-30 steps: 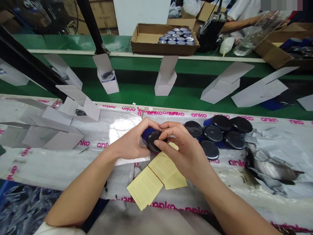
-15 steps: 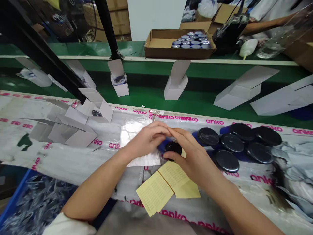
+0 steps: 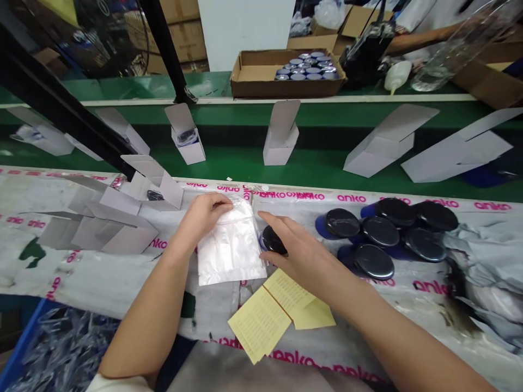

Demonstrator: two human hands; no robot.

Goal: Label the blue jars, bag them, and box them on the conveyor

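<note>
My left hand (image 3: pixel 203 219) pinches the top edge of a clear plastic bag (image 3: pixel 231 247), which lies flat on the bench. My right hand (image 3: pixel 300 256) sits to the right of the bag, its fingers curled over a blue jar with a glossy black lid (image 3: pixel 273 240). The jar lies on its side against the bag's right edge, partly hidden by those fingers. Just below my right wrist lie folded yellow printed leaflets (image 3: pixel 272 310). Several more black-lidded blue jars (image 3: pixel 379 231) lie grouped to the right of my right hand.
Folded white cartons (image 3: pixel 110 218) lie on the anko-printed bench cover (image 3: pixel 433 286) at left. More cartons stand on the green shelf (image 3: pixel 245 163) beyond. A cardboard box of jars (image 3: pixel 288 73) and a co-worker's arm (image 3: pixel 425 38) are farther back. A blue crate (image 3: pixel 53 348) sits at lower left.
My hands have come apart. The left hand has let go of the jar and moved left to the bag's top edge, while the right hand keeps the jar, now lower and beside the bag.
</note>
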